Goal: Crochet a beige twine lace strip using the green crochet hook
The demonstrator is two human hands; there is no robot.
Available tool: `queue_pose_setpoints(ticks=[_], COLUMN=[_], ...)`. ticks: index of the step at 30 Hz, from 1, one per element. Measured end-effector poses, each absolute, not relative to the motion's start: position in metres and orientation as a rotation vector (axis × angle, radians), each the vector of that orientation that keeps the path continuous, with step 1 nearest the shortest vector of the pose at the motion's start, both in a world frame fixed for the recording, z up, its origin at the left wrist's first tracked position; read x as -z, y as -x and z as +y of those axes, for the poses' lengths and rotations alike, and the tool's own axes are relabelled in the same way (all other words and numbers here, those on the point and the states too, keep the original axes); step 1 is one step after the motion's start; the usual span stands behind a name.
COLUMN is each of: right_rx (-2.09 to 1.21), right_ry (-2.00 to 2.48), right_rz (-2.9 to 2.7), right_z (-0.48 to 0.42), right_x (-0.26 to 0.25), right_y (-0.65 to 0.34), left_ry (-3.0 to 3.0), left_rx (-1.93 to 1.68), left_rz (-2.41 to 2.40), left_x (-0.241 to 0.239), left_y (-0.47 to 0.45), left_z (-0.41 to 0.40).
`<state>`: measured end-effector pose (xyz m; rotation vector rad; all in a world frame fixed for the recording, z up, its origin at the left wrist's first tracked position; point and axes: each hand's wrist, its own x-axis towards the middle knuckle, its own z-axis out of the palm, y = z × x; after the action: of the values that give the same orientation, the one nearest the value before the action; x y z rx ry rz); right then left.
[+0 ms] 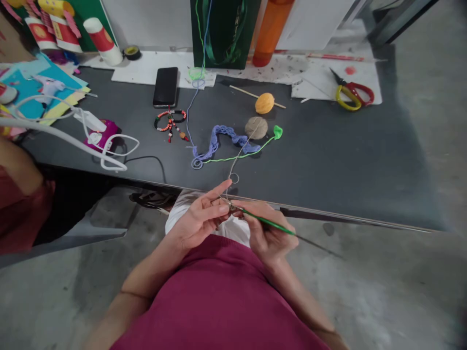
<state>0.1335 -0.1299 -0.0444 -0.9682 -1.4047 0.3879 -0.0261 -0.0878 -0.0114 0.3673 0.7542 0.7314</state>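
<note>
My right hand is closed around a green crochet hook whose tip points left toward my left hand. My left hand pinches a small bit of tan crochet work at the hook's tip, with the index finger stretched out and a tan yarn strand running over it. That strand leads up to a tan yarn ball on the dark grey table. Both hands are held just in front of the table's near edge, above my lap.
On the table lie a blue crocheted strip, a green yarn piece, an orange yarn ball on a stick, a bead bracelet, a black phone, scissors, a glue gun and white cables. Another person's arm is at the left.
</note>
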Motion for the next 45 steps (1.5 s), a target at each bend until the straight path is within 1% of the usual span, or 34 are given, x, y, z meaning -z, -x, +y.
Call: queue_pose_setpoints(ticks=[4, 10, 13, 16, 21, 23, 26, 28, 30, 33, 35, 38, 45], right_rx=[-0.587, -1.154, -1.269, -1.235, -1.042, -0.898, -0.567, -0.413, -0.451, -0.708, -0.815, -0.855, -0.806], right_ry=[1.104, 1.116, 1.085, 1.020, 1.001, 1.016, 1.000, 0.995, 0.998, 0.973, 0.969, 1.012, 1.037], right_rz=[-1.129, -0.740, -0.662, -0.704, -0.861, -1.004, -1.297, -1.374, -1.278, -1.028, -0.922, -0.866, -0.917], right_z=[-0.137, -0.127, -0.122, -0.120, -0.123, -0.126, -0.129, -0.130, -0.130, -0.129, -0.129, -0.129, -0.130], right_x=[0.045, 0.025, 0.024, 0.031, 0.037, 0.037, 0.038, 0.041, 0.045, 0.047, 0.046, 0.042, 0.035], right_y=[-0.132, -0.129, -0.126, -0.123, -0.120, -0.121, -0.123, -0.122, -0.120, -0.115, -0.112, -0.113, -0.118], left_ry=[-0.385, -0.442, -0.501, -0.564, -0.626, -0.624, -0.583, -0.536, -0.485, -0.424, -0.395, -0.365, -0.409], left_rx=[-0.739, -0.777, -0.816, -0.846, -0.961, -0.998, -1.032, -1.027, -0.997, -0.925, -0.893, -0.880, -0.879], left_rz=[0.740, 0.703, 0.705, 0.704, 0.774, 0.817, 0.839, 0.818, 0.782, 0.739, 0.725, 0.722, 0.741], left_x=[0.014, 0.015, 0.013, 0.013, 0.015, 0.016, 0.015, 0.014, 0.013, 0.012, 0.012, 0.012, 0.015], left_y=[0.029, 0.029, 0.024, 0.021, 0.018, 0.017, 0.014, 0.012, 0.011, 0.013, 0.014, 0.015, 0.019], left_z=[-0.086, -0.087, -0.089, -0.091, -0.095, -0.097, -0.100, -0.100, -0.100, -0.097, -0.096, -0.095, -0.094])
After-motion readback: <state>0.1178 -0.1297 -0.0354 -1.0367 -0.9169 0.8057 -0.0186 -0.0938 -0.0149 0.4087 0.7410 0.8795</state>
